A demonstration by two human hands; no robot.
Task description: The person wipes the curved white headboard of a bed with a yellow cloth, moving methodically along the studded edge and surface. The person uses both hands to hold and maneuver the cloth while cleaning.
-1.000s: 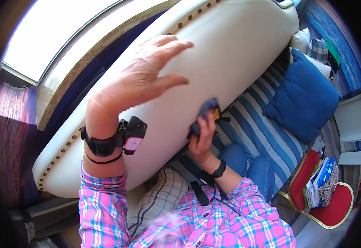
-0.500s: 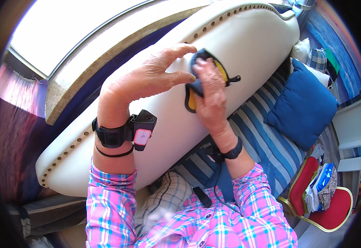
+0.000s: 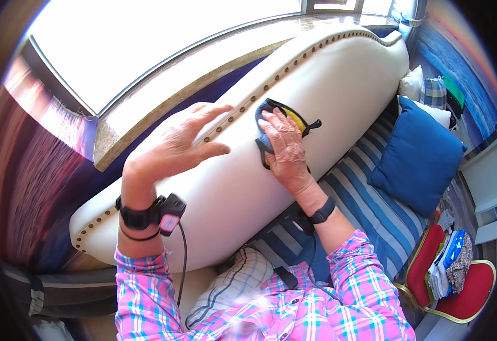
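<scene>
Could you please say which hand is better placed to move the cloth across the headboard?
Probably the right hand: it presses the blue and yellow cloth against the white headboard, while the left hand is empty.

White padded backrest (image 3: 350,79), blue-and-yellow pad (image 3: 295,117) against it, blue-striped bedding (image 3: 353,179) below, large blue cushion (image 3: 416,156) on top
</scene>
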